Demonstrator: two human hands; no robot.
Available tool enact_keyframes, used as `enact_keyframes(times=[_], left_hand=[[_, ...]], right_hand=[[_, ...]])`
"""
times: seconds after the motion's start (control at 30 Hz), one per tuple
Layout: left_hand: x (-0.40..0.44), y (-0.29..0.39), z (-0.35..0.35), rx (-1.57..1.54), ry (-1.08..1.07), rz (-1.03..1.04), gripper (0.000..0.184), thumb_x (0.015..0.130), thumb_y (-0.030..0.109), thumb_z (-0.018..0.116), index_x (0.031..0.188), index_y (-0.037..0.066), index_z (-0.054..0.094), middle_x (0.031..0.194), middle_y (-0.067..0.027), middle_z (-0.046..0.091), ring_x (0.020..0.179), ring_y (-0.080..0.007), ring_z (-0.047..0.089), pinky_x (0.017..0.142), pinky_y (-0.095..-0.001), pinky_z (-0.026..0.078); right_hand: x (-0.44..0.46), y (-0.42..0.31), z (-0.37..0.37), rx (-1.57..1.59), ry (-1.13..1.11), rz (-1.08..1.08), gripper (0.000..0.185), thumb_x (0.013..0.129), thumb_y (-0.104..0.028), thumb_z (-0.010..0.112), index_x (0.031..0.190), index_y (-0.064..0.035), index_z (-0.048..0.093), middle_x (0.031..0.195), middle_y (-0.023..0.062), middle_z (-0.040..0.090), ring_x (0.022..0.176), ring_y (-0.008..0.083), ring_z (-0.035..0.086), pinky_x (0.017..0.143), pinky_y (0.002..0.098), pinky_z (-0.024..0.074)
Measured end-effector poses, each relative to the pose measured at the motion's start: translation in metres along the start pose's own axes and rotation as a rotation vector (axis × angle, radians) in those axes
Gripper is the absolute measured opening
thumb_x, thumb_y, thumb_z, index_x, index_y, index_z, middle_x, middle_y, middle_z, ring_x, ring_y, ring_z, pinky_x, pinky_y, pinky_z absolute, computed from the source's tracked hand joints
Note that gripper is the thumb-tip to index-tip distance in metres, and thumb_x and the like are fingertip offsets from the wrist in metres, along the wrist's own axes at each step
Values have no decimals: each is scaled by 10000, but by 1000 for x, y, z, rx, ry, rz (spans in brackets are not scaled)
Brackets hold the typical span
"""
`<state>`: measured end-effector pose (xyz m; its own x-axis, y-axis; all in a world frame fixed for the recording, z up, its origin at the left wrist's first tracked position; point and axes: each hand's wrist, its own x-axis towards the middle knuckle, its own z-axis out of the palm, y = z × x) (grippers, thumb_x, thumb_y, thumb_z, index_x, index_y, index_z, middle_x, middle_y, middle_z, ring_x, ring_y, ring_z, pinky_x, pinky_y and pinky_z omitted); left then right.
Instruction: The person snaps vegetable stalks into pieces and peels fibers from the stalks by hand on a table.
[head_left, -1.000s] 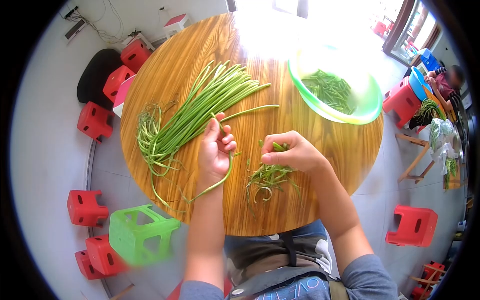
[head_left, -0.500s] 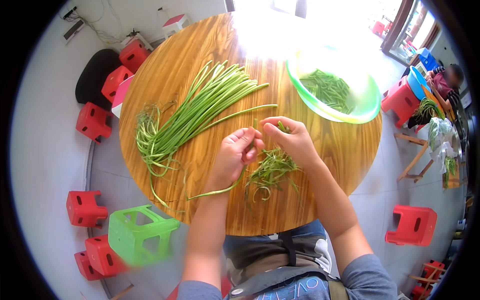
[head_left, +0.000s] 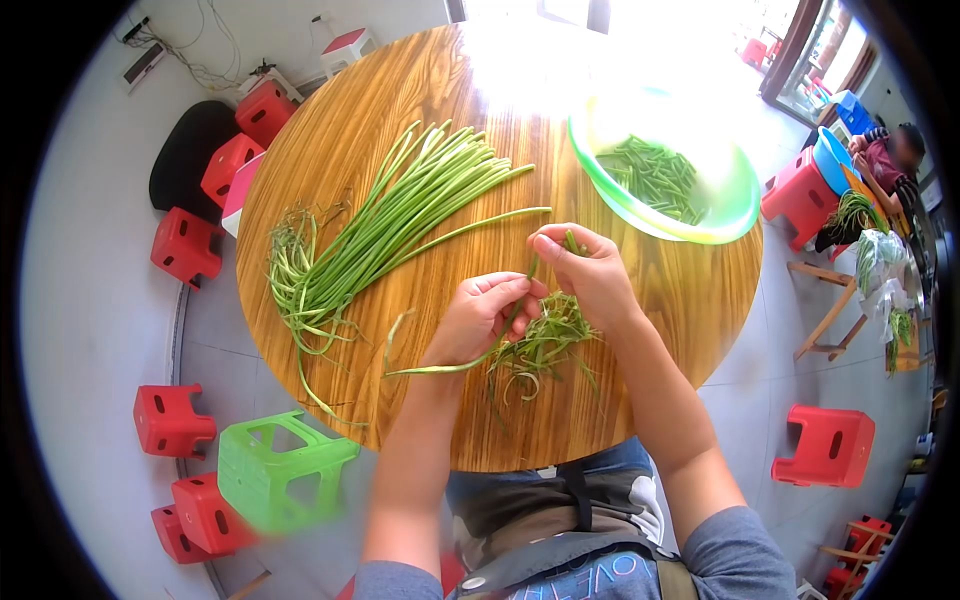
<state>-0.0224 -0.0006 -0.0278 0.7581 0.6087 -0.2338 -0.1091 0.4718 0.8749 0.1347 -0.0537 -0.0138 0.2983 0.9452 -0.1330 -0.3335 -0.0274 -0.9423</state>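
Observation:
My left hand [head_left: 492,312] is closed on a long green stem [head_left: 440,369], whose thin end trails over my left forearm. Close beside it on the right, my right hand [head_left: 588,265] pinches short green pieces [head_left: 571,241], and its fingertips meet the upper end of the stem. Beneath both hands lies a pile of thin scraps [head_left: 545,345]. To the left, a large bundle of green stems [head_left: 400,215] rests on the wooden table [head_left: 330,160]. A green bowl [head_left: 690,232] at the back right holds cut green pieces [head_left: 655,180].
Red stools [head_left: 187,247] and a green stool [head_left: 275,470] stand on the floor at the left, and another red stool [head_left: 825,445] at the right. In the right background a person [head_left: 880,165] is beside a blue basin [head_left: 832,160] and more greens.
My left hand has moved right with the stem, toward my right hand. My right hand has risen slightly, and the two hands are now close together.

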Motion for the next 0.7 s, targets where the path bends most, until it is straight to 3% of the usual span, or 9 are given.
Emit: enact_keyframes(times=[0.07, 0.17, 0.2, 0.3, 0.53, 0.63, 0.67, 0.7], left_hand=[[-1, 0, 0, 32, 43, 20, 197, 896, 142, 481, 886, -18, 595, 662, -45, 573, 493, -82, 471, 429, -215, 377], [0, 0, 0, 68, 125, 50, 193, 891, 141, 468, 824, -3, 578, 645, -42, 560, 472, -77, 455, 414, -219, 369], [0, 0, -1, 68, 150, 62, 195, 891, 140, 460, 804, 4, 569, 639, -42, 554, 466, -77, 449, 409, -220, 365], [3, -9, -9, 136, 197, 138, 205, 895, 136, 436, 774, 16, 550, 621, -45, 538, 454, -78, 436, 402, -218, 355], [-1, 1, -4, -146, 124, 64, 212, 896, 139, 430, 787, 4, 552, 608, -42, 521, 437, -84, 412, 396, -221, 341], [-5, 7, -17, -170, 26, 139, 204, 903, 157, 449, 855, -2, 567, 619, -35, 524, 437, -81, 406, 402, -217, 344], [-6, 10, -21, -231, -4, 113, 211, 912, 172, 461, 902, -7, 573, 629, -32, 528, 437, -78, 403, 405, -213, 346], [-6, 11, -18, -258, 7, 136, 222, 917, 187, 467, 927, -8, 571, 635, -28, 528, 440, -74, 400, 405, -208, 343]], right_hand=[[0, 0, 0, -23, 2, -13, 135, 811, -144, 666, 889, -37, 638, 694, -46, 543, 536, 19, 423, 470, 169, 328], [5, 16, 1, -446, -78, -676, 90, 797, -38, 635, 883, -9, 640, 784, 14, 584, 630, 70, 526, 524, 207, 418], [-4, 9, 8, -538, -99, -677, 122, 746, 20, 645, 865, -5, 651, 853, 69, 602, 737, 142, 596, 616, 255, 484], [-6, 23, 13, -710, -177, -848, 161, 717, 33, 654, 870, -20, 658, 843, 84, 594, 713, 175, 600, 620, 269, 494], [-3, 18, 12, -789, -48, -920, 146, 726, 8, 664, 867, -25, 644, 848, 84, 593, 723, 194, 606, 625, 279, 494], [2, 14, 5, -807, -1, -870, 121, 758, -1, 622, 874, -33, 608, 855, 98, 585, 717, 241, 603, 630, 301, 496], [8, 17, 1, -802, -1, -928, 76, 830, -56, 587, 896, -21, 571, 811, 88, 602, 642, 174, 579, 560, 266, 463], [6, 15, 0, -627, -10, -694, 82, 849, -75, 569, 910, -20, 559, 803, 81, 606, 615, 148, 551, 535, 250, 439]])
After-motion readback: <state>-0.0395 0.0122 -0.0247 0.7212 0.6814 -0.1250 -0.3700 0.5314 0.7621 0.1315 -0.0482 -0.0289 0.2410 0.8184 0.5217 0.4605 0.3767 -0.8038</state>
